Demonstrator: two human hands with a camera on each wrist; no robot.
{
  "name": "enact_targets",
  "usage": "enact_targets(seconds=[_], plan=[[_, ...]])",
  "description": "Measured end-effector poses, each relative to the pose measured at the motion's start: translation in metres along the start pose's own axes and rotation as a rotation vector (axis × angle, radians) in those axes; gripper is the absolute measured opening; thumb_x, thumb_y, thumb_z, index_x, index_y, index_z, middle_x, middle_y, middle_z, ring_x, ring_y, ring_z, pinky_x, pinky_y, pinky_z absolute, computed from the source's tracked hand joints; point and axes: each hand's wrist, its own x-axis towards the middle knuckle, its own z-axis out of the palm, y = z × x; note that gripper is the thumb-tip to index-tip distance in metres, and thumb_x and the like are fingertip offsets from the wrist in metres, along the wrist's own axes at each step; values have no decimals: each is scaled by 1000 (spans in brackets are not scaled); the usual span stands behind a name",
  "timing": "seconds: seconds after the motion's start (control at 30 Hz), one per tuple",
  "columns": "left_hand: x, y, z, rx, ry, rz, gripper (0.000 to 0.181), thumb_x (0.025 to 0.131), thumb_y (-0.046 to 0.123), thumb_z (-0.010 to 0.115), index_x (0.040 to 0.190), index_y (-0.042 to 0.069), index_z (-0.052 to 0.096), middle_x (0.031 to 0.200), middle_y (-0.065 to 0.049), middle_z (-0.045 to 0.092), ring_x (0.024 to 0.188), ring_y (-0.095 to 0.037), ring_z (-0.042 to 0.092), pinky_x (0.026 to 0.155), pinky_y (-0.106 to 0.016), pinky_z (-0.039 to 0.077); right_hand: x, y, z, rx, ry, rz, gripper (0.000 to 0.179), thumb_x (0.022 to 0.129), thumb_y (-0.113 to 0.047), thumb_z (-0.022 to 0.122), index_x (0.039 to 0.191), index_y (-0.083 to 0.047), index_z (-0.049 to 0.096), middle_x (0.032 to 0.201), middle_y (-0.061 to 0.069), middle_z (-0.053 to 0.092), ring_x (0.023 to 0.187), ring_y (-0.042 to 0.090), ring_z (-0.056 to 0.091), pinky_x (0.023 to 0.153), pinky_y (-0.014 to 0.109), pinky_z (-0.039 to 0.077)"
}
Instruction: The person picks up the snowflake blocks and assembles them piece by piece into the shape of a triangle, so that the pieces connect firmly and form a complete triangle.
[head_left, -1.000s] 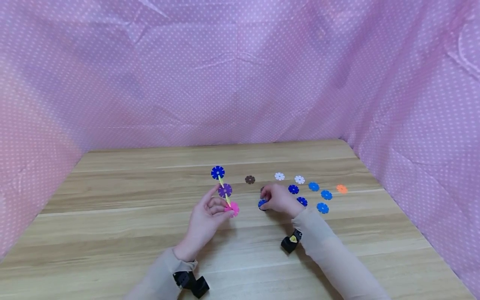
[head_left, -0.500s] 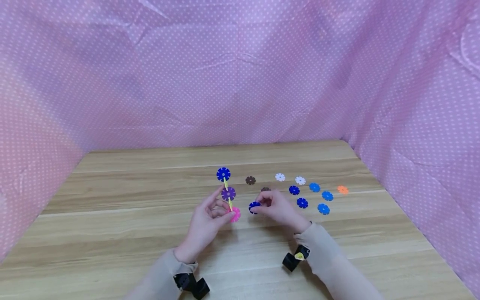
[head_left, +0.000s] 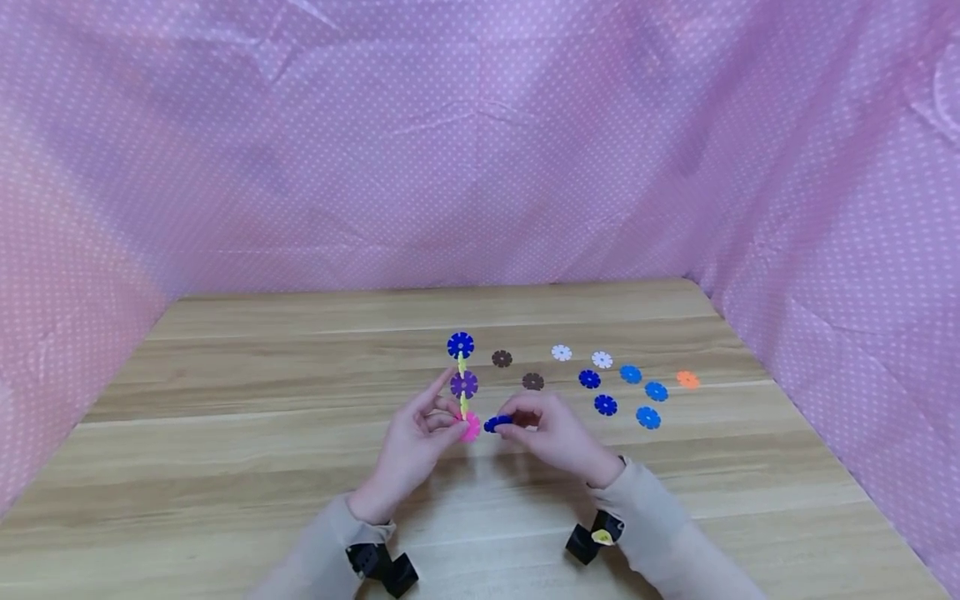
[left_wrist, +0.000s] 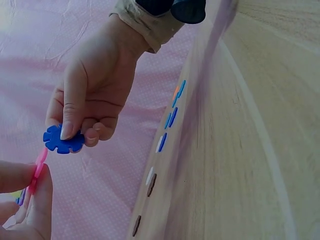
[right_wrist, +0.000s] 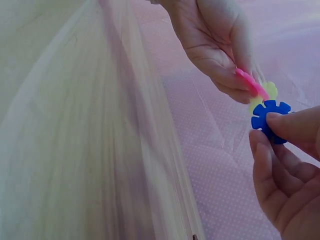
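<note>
My left hand (head_left: 417,446) pinches a pink notched disc (head_left: 470,427) at the near end of a joined chain. Beyond the pink disc the chain runs through a yellow disc (head_left: 463,407) seen edge-on, a purple disc (head_left: 464,385), another yellow one and a dark blue disc (head_left: 461,345) at the far end. Between thumb and fingers my right hand (head_left: 557,433) pinches a loose dark blue disc (head_left: 492,425), tilted nearly flat. In the left wrist view this blue disc (left_wrist: 63,140) is right at the rim of the pink disc (left_wrist: 39,167).
On the wooden table (head_left: 225,467) to the right lie several loose notched discs: brown (head_left: 533,381), white (head_left: 561,353), dark blue (head_left: 605,405), lighter blue (head_left: 648,417) and orange (head_left: 687,380). Pink dotted cloth (head_left: 480,167) hangs behind and along the sides.
My right hand has picked up the dark blue disc from the table and brought it left, close to the pink disc. The chain in my left hand has swung right, now nearly straight away from me.
</note>
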Motion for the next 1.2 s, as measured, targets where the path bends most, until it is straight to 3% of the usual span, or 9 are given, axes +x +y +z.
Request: enact_targets(seconds=[0.17,0.47,0.9,1.2], plan=[[-1,1,0,-21,-7,-31,71,80,-12,65,143,12,40,97,-12,59,80,-7,64,74,-18,54,-1,-5,2,-52,26,-71,9,86,-6,68,93,-10,71,88,0,67,79,8,60,71,24,53],[-1,-1,1,11,5,-42,76,82,-8,66,147,7,30,98,-15,61,82,-13,67,70,-19,54,-1,-2,6,-139,76,-202,9,85,-4,68,93,-8,71,88,1,68,78,8,61,69,22,53],[-2,-2,3,-17,15,-67,66,83,-5,67,142,12,43,96,-11,63,81,-12,68,70,-23,56,-2,-2,10,-88,148,-207,9,82,-2,70,88,-8,73,85,2,70,76,9,62,69,23,55],[-1,-2,3,-6,75,-111,54,82,-1,69,133,14,55,92,-10,68,79,-19,70,70,-31,57,-2,1,17,-65,196,-263,9,82,-1,71,87,-7,73,81,5,69,74,11,63,67,23,56]])
